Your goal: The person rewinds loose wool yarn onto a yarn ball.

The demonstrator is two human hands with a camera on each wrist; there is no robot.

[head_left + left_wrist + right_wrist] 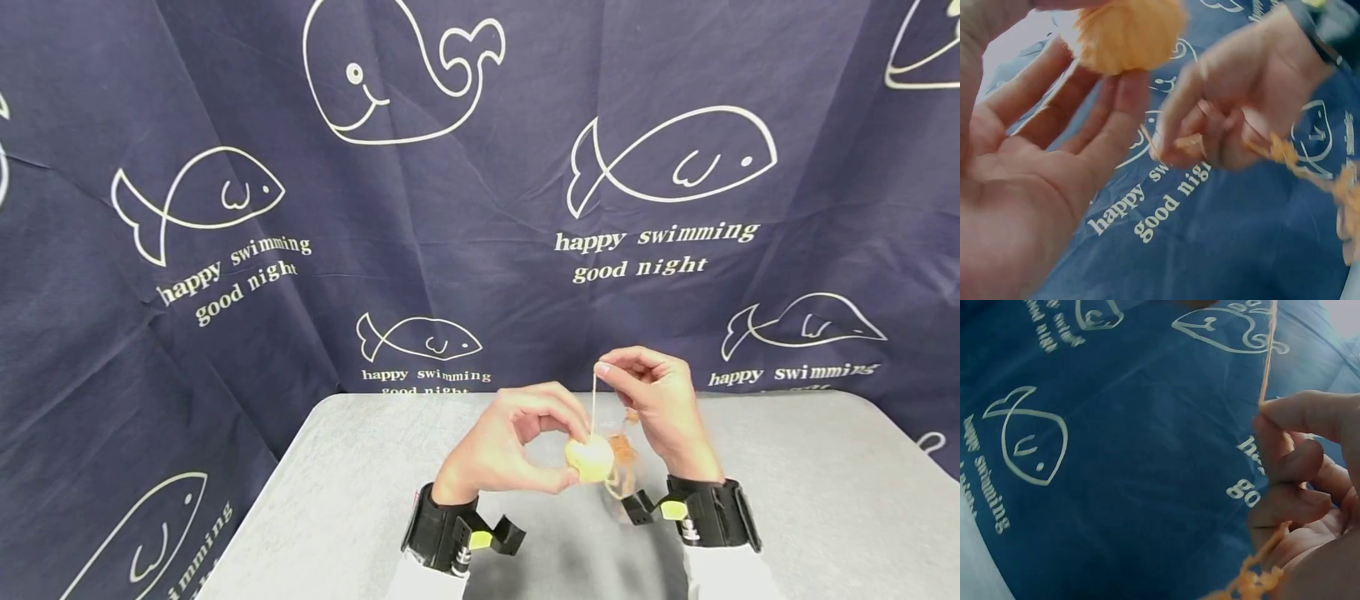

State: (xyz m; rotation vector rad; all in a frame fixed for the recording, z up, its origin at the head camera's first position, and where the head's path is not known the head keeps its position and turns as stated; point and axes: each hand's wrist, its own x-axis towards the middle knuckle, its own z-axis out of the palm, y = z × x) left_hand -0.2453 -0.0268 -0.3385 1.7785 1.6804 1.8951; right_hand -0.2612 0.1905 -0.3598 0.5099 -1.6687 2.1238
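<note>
The left hand (491, 450) pinches a ball of yarn (590, 460) between thumb and fingertips; the ball sits at the tips of that grip, held above the grey surface (352, 467). The right hand (667, 408), higher than the left grip, pinches a strand (595, 404) between thumb and forefinger, its other fingers curled toward the palm. The strand runs straight from the right grip down to the ball in the left one. From under the right grip's curled fingers trails a loose orange tangle (1257, 582). Just behind each grip, a black band (442, 527) wraps the wrist. Beyond both grips hangs a dark blue cloth (450, 258) printed with white fish.
</note>
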